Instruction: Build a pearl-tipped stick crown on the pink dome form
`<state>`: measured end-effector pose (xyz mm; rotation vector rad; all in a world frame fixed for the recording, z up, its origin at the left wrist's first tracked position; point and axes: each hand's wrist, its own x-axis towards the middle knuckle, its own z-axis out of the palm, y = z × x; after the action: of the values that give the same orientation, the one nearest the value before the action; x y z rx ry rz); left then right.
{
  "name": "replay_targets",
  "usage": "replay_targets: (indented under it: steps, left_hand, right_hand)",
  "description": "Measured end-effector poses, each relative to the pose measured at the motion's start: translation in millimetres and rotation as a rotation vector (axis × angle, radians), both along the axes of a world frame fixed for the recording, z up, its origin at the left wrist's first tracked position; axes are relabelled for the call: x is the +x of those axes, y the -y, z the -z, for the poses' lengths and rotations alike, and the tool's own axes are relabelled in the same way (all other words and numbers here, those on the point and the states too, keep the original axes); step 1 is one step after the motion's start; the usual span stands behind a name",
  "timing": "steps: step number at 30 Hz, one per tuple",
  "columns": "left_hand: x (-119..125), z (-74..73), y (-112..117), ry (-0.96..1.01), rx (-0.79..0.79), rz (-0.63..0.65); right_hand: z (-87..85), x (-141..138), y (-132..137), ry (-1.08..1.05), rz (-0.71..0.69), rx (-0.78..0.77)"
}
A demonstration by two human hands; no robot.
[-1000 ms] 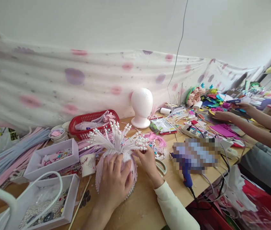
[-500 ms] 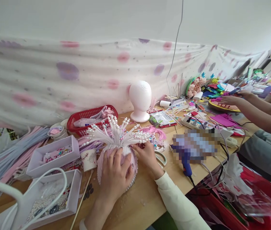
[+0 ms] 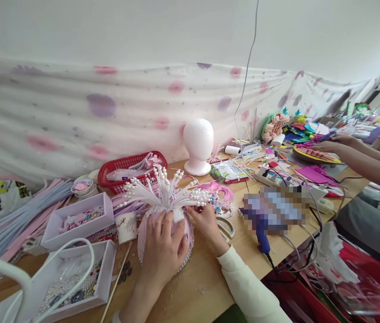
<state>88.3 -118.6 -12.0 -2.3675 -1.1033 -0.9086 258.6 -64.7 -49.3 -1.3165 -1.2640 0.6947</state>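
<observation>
A pink dome-shaped headpiece point(image 3: 149, 224) with a fan of white pearl-tipped stalks point(image 3: 166, 190) rests on the wooden table point(image 3: 206, 278). My left hand point(image 3: 164, 251) lies spread over the front of the dome and holds it down. My right hand point(image 3: 206, 222), in a cream sleeve, presses against the dome's right side just below the pearl stalks, with its fingers curled and pinched there. What the fingertips pinch is too small to make out.
White trays point(image 3: 78, 220) of beads and gems, a paper cup point(image 3: 125, 226), a red basket point(image 3: 127, 168) and pink strips lie left. A foam head point(image 3: 198, 146), scissors point(image 3: 226, 226) and a blue glue gun point(image 3: 262, 237) stand right. Another person's arms point(image 3: 351, 154) work over coloured foam sheets at far right.
Both hands stay on the headpiece; my right hand's fingers have shifted slightly along its right side. The other person's hands moved a little farther back.
</observation>
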Motion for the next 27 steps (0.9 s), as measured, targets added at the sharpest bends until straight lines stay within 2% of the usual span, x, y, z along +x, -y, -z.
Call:
replay_targets:
  steps: [5, 9, 13, 16, 21, 24, 27]
  left_hand:
    - [0, -1.5, -1, 0.009, -0.005, 0.016]
    - [-1, -7.7, 1, 0.046, -0.1, 0.006]
    - [-2, -22.9, -1, 0.101, -0.193, 0.012]
    - [2, -37.8, -8, 0.117, -0.135, 0.023]
    - [6, -57.8, -19, 0.111, -0.04, 0.025]
    - [-6, -58.8, -16, 0.148, -0.049, 0.028]
    - [-26, -50.3, -7, 0.182, -0.09, 0.041]
  right_hand:
    - [-5.0, 11, -1, -0.005, -0.041, 0.016]
    - [-11.0, 18, 3, -0.029, 0.028, 0.074]
    - [-16.3, 19, 3, -0.051, 0.09, 0.096]
    - [-20.5, 18, 3, -0.085, 0.094, 0.098]
    - [-23.5, 20, 14, -0.155, 0.024, 0.075]
    - [-19.1, 25, 24, -0.202, -0.025, 0.03]
    - [-11.5, 28, 35, -0.25, -0.065, -0.016]
